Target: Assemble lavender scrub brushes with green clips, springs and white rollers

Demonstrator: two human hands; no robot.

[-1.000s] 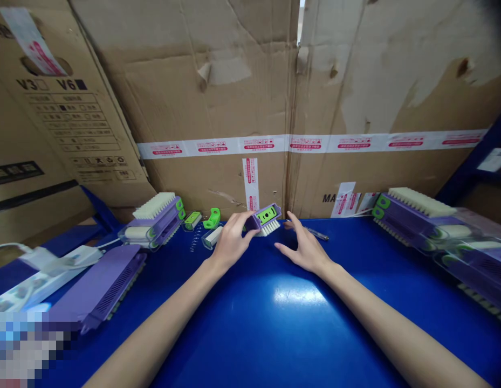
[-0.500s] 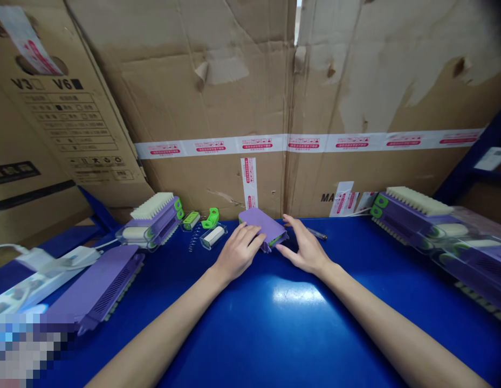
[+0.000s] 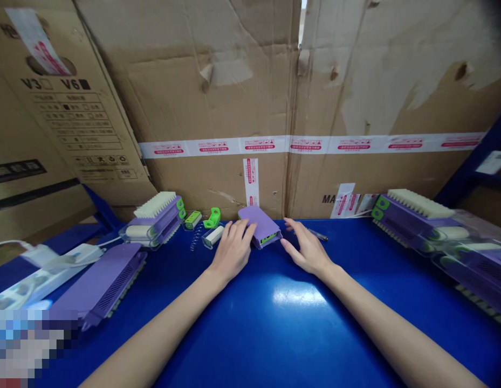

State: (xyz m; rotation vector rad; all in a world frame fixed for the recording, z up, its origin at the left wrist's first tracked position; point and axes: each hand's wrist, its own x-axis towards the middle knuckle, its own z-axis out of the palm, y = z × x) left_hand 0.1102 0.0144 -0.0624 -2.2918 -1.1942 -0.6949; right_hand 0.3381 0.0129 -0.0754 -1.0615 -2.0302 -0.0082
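Note:
A small purple brush block (image 3: 260, 224) with a green part at its near end lies purple side up on the blue table (image 3: 274, 318), close to the cardboard wall. My left hand (image 3: 232, 250) rests beside its left edge, fingers spread and touching it. My right hand (image 3: 307, 249) lies flat just right of it, fingers apart, holding nothing. A pen (image 3: 317, 235) lies behind my right hand.
At the left lie a purple brush with white bristles (image 3: 157, 215), a flat purple panel (image 3: 98, 283), a white power strip (image 3: 40, 275), a spring (image 3: 196, 236), green pieces (image 3: 212, 217) and a small clear roller (image 3: 212, 236). Stacked purple brushes (image 3: 436, 229) stand at the right. Cardboard boxes (image 3: 250, 97) wall the back.
The small brush block was turned over from bristles and green side showing to purple back up and set on the table. Both hands have loosened from it.

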